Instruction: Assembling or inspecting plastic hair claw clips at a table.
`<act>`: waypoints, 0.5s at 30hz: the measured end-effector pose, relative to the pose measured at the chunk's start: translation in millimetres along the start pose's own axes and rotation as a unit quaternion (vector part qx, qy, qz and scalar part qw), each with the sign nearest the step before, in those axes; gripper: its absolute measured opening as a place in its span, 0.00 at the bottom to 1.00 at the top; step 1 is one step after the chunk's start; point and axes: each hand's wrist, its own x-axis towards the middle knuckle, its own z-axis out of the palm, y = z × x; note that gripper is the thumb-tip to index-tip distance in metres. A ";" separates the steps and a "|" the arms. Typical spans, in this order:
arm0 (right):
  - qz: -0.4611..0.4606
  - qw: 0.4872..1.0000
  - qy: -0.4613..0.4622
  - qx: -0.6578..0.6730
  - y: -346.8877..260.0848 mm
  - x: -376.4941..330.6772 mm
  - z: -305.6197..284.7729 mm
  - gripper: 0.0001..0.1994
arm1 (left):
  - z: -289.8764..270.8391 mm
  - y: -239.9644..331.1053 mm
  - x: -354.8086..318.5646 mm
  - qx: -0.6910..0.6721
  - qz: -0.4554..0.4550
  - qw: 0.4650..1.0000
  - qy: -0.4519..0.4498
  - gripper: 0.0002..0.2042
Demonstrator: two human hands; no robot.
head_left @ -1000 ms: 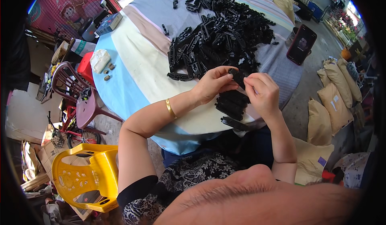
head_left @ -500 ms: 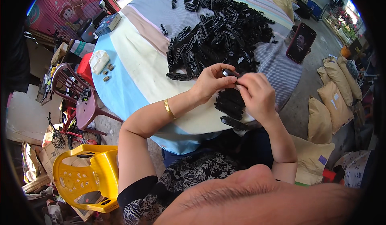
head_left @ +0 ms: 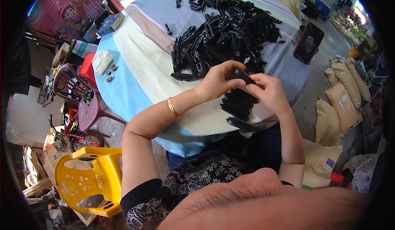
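Note:
Between my two hands, above the near part of the table, is a long black plastic piece (head_left: 243, 76). My left hand (head_left: 219, 80) pinches its left end between thumb and fingers. At its other end, the thumb and fingers of my right hand (head_left: 268, 91) are closed on it. Below the hands lies a row of similar black pieces (head_left: 238, 103), laid side by side. One more black piece (head_left: 241, 124) rests nearest the table edge. Beyond my hands spreads a large heap of loose black plastic parts (head_left: 222, 36).
A striped cloth covers the round table (head_left: 144, 86). A phone (head_left: 308, 43) leans upright at the right. At the left sit a white packet (head_left: 102, 62) and a dark box (head_left: 110, 24). Around stand a yellow chair (head_left: 88, 180), a purple chair (head_left: 88, 110) and several tan sacks (head_left: 341, 102).
The black piece has turned and now shows lengthwise between both hands. My right hand has shifted slightly right, and its motion blur is gone.

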 end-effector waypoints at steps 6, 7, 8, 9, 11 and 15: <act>-0.027 0.985 -0.107 -0.136 5.0 2.9 -19.7 0.11 | -28.8 -6.1 13.1 0.550 0.256 0.781 0.151 0.18; -0.084 0.972 -0.124 -0.180 5.5 4.1 -20.1 0.10 | -28.3 -8.4 12.1 0.550 0.256 0.781 0.150 0.18; -0.084 0.972 -0.124 -0.180 6.6 5.9 -21.4 0.10 | -26.3 -10.4 9.7 0.585 0.214 0.768 0.147 0.15; -0.031 0.987 -0.082 -0.134 8.6 8.5 -23.6 0.10 | -24.6 -12.1 8.1 0.618 0.171 0.754 0.143 0.13; -0.027 0.983 0.067 -0.168 15.9 13.5 -28.2 0.11 | -17.4 -15.5 10.3 0.645 0.158 0.733 0.144 0.12; -0.045 0.950 0.149 -0.270 37.9 24.9 -30.9 0.10 | -13.7 -25.2 15.8 0.695 0.156 0.687 0.143 0.09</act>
